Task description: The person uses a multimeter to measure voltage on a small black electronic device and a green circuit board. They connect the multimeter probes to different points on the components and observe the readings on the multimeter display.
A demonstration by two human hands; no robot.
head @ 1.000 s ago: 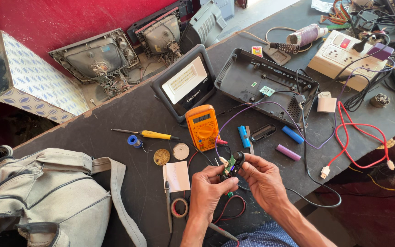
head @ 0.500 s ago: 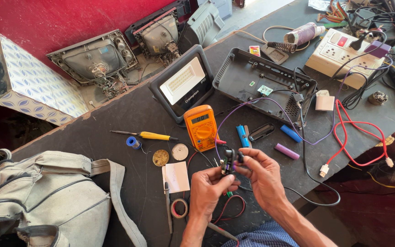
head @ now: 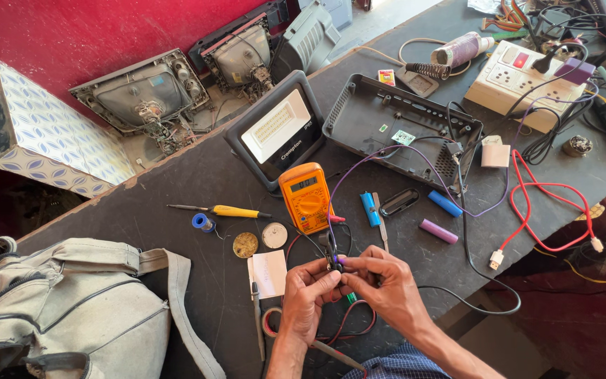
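My left hand (head: pixel 307 296) and my right hand (head: pixel 382 284) meet near the front edge of a dark workbench (head: pixel 177 189). Together they pinch a small black part (head: pixel 332 260) with red, black and purple wires running from it. The orange multimeter (head: pixel 306 197) lies just beyond the hands, its probe leads trailing toward them. Blue (head: pixel 368 209) (head: pixel 445 203) and purple (head: pixel 438 231) cylindrical cells lie to the right of the meter. A yellow-handled screwdriver (head: pixel 224 210) lies to the left.
A grey bag (head: pixel 50 309) fills the bench's left front. A flood lamp (head: pixel 280 128) and an open black case (head: pixel 401 130) sit behind the meter. A white power strip (head: pixel 513 88), red cable (head: pixel 548 203) and tangled wires lie right. Old tube sets (head: pixel 142 98) rest on the floor beyond.
Both hands have closed in tighter around the small black part and shifted slightly toward me. The view has tilted a little; nothing else on the bench moved.
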